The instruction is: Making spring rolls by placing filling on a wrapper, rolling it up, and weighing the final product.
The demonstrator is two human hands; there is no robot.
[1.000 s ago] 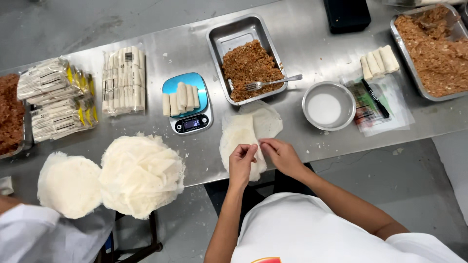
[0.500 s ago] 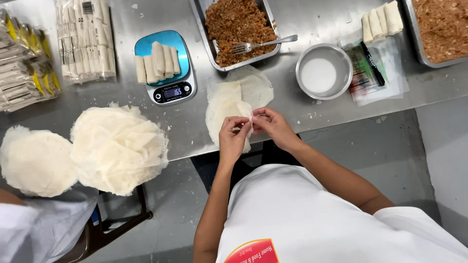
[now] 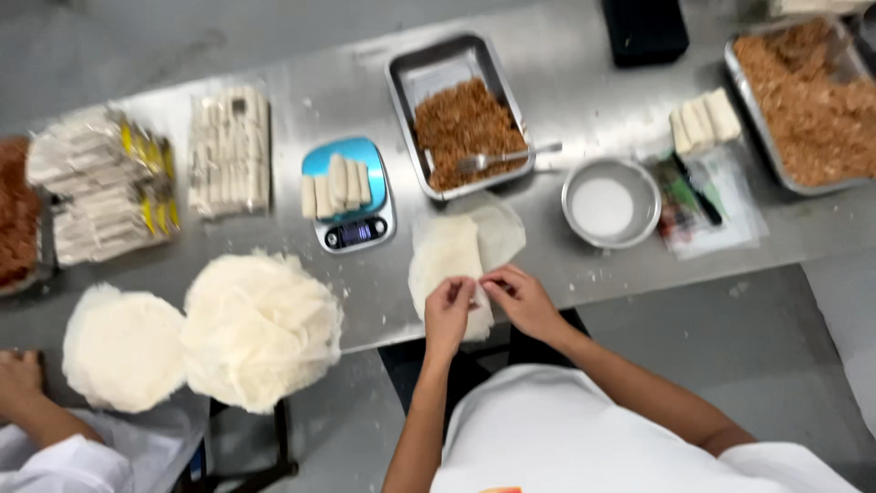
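A thin white wrapper sheet (image 3: 444,265) lies at the near edge of the steel table (image 3: 584,100), and the left hand (image 3: 448,312) and right hand (image 3: 519,301) each pinch its near corner between closed fingertips. Just beyond it sit a tray of brown filling (image 3: 461,119) with a fork (image 3: 504,159), a blue scale (image 3: 349,196) carrying finished rolls to the left, and a metal bowl of white liquid (image 3: 610,203) to the right. Farther left rest two fluffy stacks of wrappers (image 3: 260,324), beside another person's hand (image 3: 18,379).

Brushed steel table (image 3: 584,100); thin, matt, papery wrapper (image 3: 444,260).
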